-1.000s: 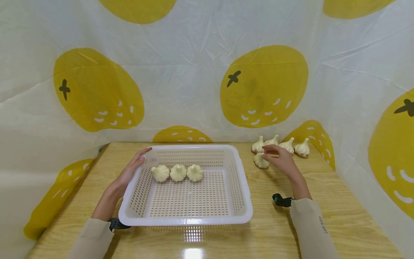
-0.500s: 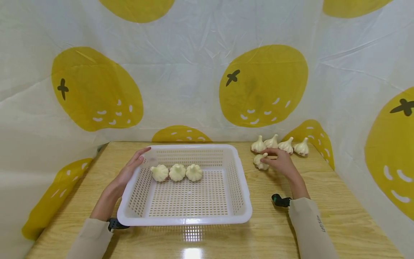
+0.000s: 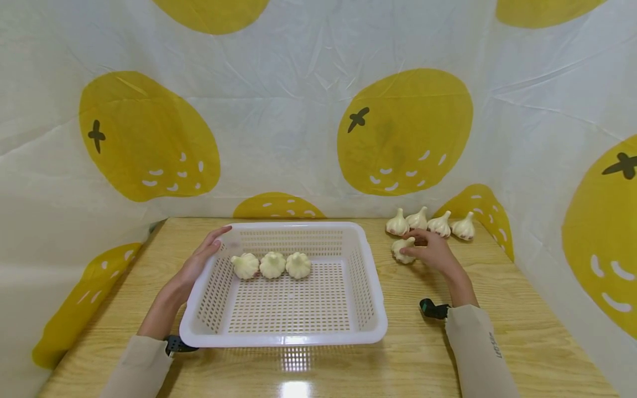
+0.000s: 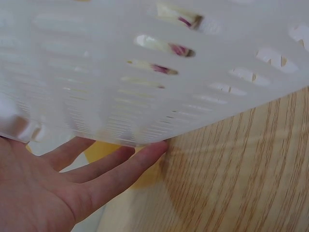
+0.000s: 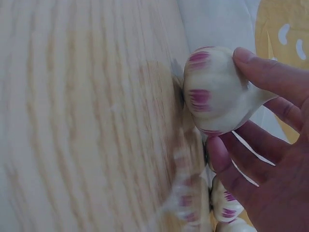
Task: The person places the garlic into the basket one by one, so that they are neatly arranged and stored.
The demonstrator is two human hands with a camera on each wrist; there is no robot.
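In the head view, my right hand pinches a cream garlic bulb between thumb and fingertips, at the right of the table. The right wrist view shows this garlic bulb with purple streaks, its root end against or very near the wood; I cannot tell if it touches. Behind it stand several more garlic bulbs in a row. My left hand rests on the left rim of a white perforated plastic basket. Its fingers, nearly straight, touch the outer wall. Three garlic bulbs lie in a row inside.
The glossy wooden table ends at a white curtain printed with yellow fruit, which stands behind and along both sides. Bare wood shows between the basket and the right hand, and along the front.
My right fingers have closed around the front garlic bulb, and its stem has tipped to the right. My left hand and the basket stay where they were.
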